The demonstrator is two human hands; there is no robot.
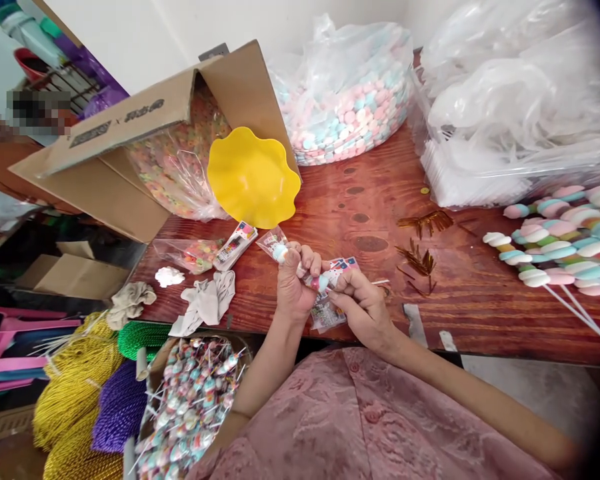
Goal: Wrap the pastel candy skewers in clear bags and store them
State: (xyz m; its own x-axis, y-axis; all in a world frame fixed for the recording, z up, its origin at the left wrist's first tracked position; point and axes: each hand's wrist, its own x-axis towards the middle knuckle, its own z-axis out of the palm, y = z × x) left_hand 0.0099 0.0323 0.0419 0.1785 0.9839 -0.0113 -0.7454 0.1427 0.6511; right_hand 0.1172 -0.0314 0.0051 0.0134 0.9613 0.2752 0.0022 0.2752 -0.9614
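Between my two hands is a marshmallow skewer in a clear wrapper, held over the table's front edge. My left hand is closed around its left part, and a pale blue piece with the wrapper's end sticks out past the thumb. On the other side, the fingers of my right hand pinch the wrapper's near end. Just below and behind them lie printed clear bags, partly covered by the hands. Gold twist ties are scattered to the right of my right hand.
A yellow scalloped bowl leans by an open carton. Bagged marshmallows stand behind. Unwrapped marshmallow skewers lie at right, near clear plastic bags. A bin of wrapped skewers sits below, beside gold cord.
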